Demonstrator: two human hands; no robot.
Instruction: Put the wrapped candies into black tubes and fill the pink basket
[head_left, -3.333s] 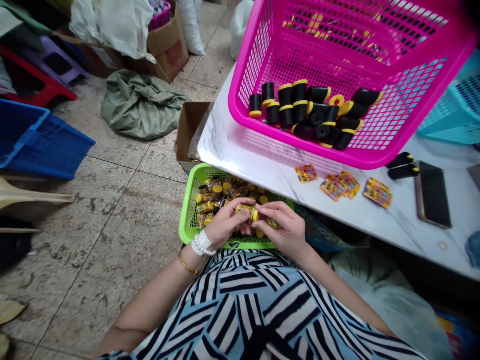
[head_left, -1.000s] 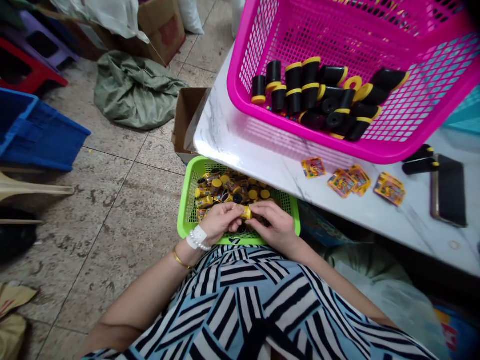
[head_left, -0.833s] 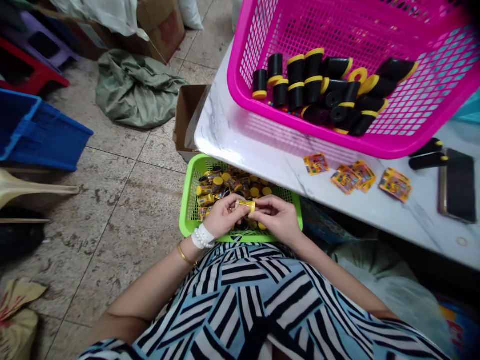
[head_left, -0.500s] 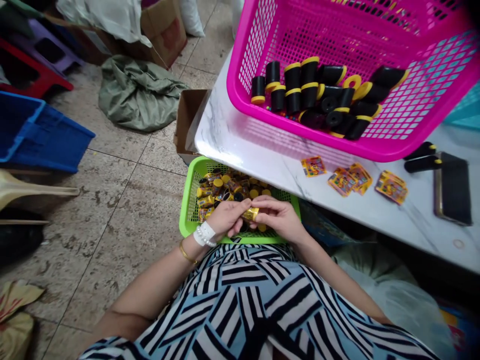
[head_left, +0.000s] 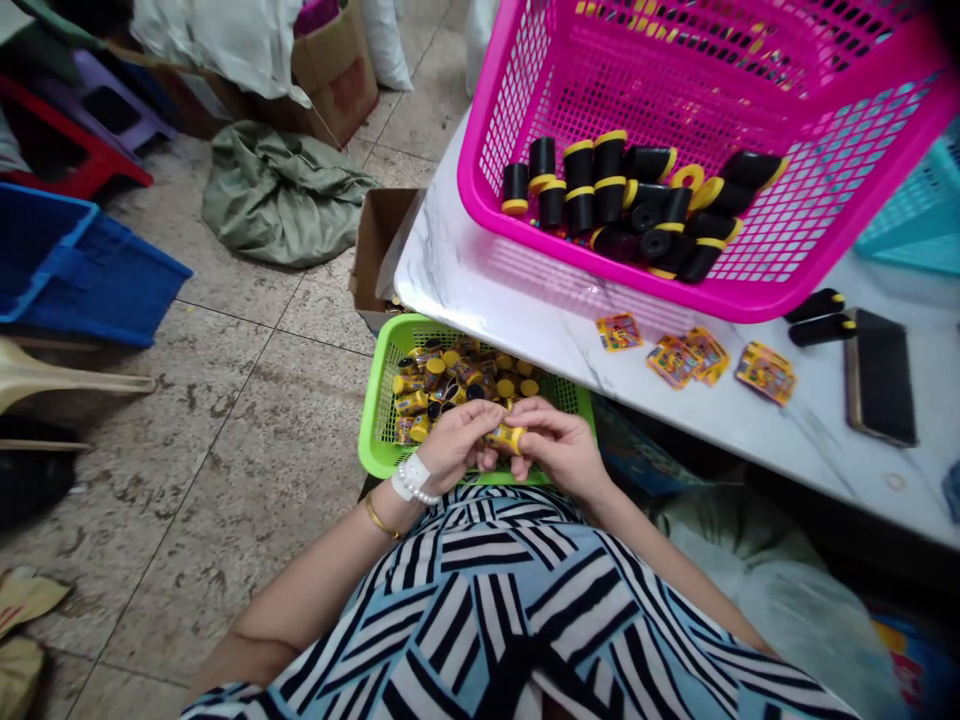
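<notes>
Over the front of a green basket (head_left: 382, 400), my left hand (head_left: 457, 440) and my right hand (head_left: 562, 445) meet around one small canister (head_left: 504, 438) with a yellow cap and a colourful printed label. Both hands are closed on it, the left at one end and the right at the capped end. Beneath them the basket holds several similar labelled canisters (head_left: 435, 367), jumbled together. On the table edge beyond lie several loose printed labels (head_left: 673, 360), apart from my hands.
On the white marble-look table (head_left: 517, 320) stands a pink basket (head_left: 585, 255) with several plain black canisters (head_left: 607, 195) with yellow caps. A phone (head_left: 880, 375) lies at right. Left on the floor are a blue crate (head_left: 112, 270), a green cloth sack (head_left: 277, 195) and a cardboard box (head_left: 375, 240).
The canister between my hands has turned a little, showing more of its yellow cap and label. The view has shifted slightly. Both hands keep their hold.
</notes>
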